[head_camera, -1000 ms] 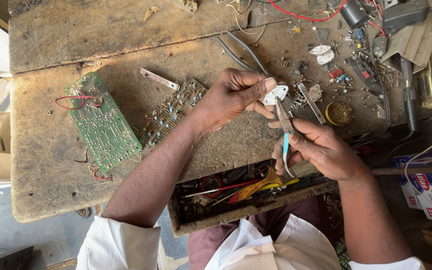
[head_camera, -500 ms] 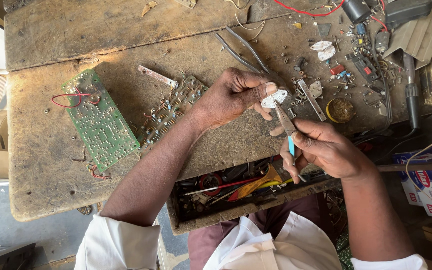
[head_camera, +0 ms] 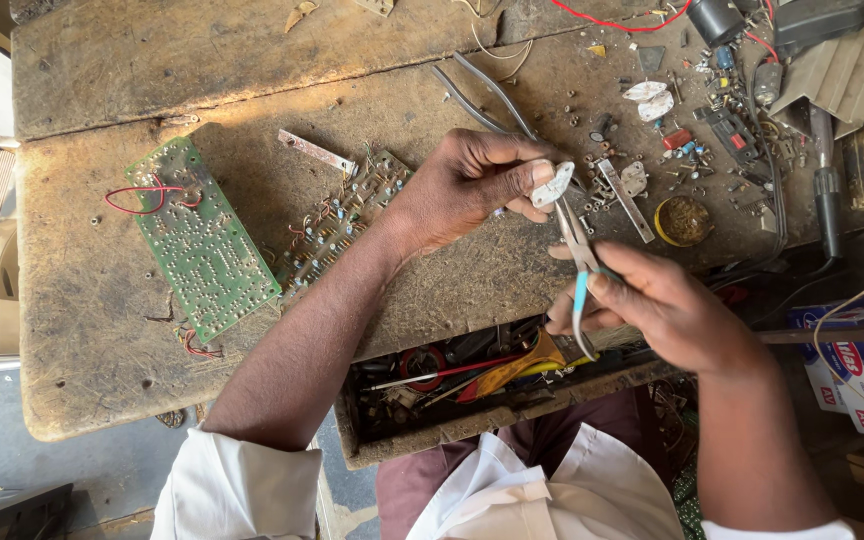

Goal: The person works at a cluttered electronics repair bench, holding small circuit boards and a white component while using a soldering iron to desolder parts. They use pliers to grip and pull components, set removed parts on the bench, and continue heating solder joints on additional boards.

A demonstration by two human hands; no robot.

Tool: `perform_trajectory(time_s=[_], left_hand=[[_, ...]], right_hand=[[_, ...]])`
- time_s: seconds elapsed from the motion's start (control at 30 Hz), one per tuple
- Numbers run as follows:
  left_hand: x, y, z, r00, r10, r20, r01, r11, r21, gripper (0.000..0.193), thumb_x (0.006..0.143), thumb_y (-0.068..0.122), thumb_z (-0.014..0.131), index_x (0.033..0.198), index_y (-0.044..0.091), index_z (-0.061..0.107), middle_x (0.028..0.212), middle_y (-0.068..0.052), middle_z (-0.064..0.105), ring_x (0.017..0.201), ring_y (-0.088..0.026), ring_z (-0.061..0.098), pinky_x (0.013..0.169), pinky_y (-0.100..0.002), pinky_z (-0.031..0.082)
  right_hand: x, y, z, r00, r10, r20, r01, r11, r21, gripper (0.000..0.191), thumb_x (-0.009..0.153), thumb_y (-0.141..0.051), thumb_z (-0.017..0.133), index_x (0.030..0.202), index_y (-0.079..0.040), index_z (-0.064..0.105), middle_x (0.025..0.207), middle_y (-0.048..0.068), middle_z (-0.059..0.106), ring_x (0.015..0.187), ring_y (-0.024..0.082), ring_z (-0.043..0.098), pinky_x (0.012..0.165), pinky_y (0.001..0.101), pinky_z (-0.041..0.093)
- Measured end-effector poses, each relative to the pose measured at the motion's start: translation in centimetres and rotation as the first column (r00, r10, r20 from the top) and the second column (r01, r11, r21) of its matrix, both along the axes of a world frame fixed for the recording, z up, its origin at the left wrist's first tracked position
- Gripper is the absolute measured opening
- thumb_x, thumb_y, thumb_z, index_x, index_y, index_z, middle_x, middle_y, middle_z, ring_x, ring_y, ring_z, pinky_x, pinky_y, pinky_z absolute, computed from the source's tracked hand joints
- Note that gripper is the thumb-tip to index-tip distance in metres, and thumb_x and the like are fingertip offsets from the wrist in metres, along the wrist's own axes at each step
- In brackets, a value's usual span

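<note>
My left hand (head_camera: 467, 190) pinches a small flat white metal part (head_camera: 552, 184) between thumb and fingers above the worn wooden bench (head_camera: 252, 60). My right hand (head_camera: 652, 305) grips small pliers with light blue handles (head_camera: 578, 262), whose jaws reach up to the white part. Both hands hover near the bench's front edge, above an open drawer (head_camera: 472, 385) full of tools and wires.
A green circuit board (head_camera: 200, 240) with red wires lies at the left, a second populated board (head_camera: 337, 220) beside my left forearm. Loose components, metal strips, long tweezers (head_camera: 482, 90), a round tin (head_camera: 684, 220) and a soldering iron (head_camera: 828, 190) crowd the right. A printed box (head_camera: 857, 380) sits lower right.
The right hand with the pliers has shifted slightly down and right, while the left hand keeps hold of the white part at the plier jaws.
</note>
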State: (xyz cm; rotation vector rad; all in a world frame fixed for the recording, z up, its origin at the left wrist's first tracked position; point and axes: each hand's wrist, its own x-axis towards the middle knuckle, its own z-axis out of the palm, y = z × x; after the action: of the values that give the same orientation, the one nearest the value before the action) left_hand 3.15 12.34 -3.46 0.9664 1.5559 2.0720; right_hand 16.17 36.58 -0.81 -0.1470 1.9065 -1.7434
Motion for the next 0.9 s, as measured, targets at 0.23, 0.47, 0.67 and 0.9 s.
perform_trajectory(time_s=[0.23, 0.47, 0.67, 0.9], left_hand=[[-0.1, -0.4, 0.8, 0.977, -0.021, 0.211, 0.011, 0.999, 0.046, 0.037, 0.101, 0.022, 0.069, 0.128, -0.003, 0.069, 0.109, -0.013, 0.076, 0.097, -0.023, 0.078, 0.085, -0.039, 0.072], [0.7, -0.4, 1.8, 0.988, -0.014, 0.154, 0.016, 1.000, -0.010, 0.036, 0.100, 0.019, 0.072, 0.129, -0.002, 0.069, 0.112, -0.016, 0.077, 0.102, -0.025, 0.078, 0.086, -0.036, 0.065], [0.5, -0.4, 2.1, 0.991, 0.015, 0.135, -0.013, 1.000, -0.016, 0.032, 0.096, 0.007, 0.074, 0.126, -0.001, 0.069, 0.113, -0.017, 0.077, 0.103, -0.026, 0.079, 0.091, -0.038, 0.070], [0.0, -0.4, 0.9, 0.991, 0.003, 0.134, 0.002, 0.999, -0.040, 0.030, 0.095, -0.001, 0.073, 0.125, -0.001, 0.070, 0.112, -0.018, 0.077, 0.103, -0.025, 0.079, 0.092, -0.039, 0.070]], right_hand=[[4.7, -0.5, 0.0, 0.834, 0.334, -0.439, -0.071, 0.853, 0.516, 0.037, 0.090, -0.021, 0.078, 0.126, -0.014, 0.074, 0.090, 0.000, 0.079, 0.076, 0.014, 0.068, 0.068, 0.0288, 0.059], [7.0, -3.3, -3.0, 0.501, 0.430, -0.751, 0.245, 0.762, 0.600, 0.038, 0.075, -0.018, 0.083, 0.108, -0.002, 0.076, 0.094, 0.010, 0.073, 0.084, 0.026, 0.070, 0.074, 0.0381, 0.059], [6.9, -2.2, -3.4, 0.335, 0.113, -0.935, 0.556, 0.778, 0.293, 0.027, 0.089, -0.008, 0.081, 0.112, 0.001, 0.071, 0.093, 0.012, 0.069, 0.087, 0.025, 0.065, 0.077, 0.0387, 0.056], [1.6, 3.9, -2.6, 0.496, 0.130, -0.859, 0.831, 0.216, 0.513, 0.061, 0.092, -0.032, 0.090, 0.137, 0.000, 0.064, 0.128, 0.020, 0.052, 0.123, 0.039, 0.046, 0.103, 0.0558, 0.038]])
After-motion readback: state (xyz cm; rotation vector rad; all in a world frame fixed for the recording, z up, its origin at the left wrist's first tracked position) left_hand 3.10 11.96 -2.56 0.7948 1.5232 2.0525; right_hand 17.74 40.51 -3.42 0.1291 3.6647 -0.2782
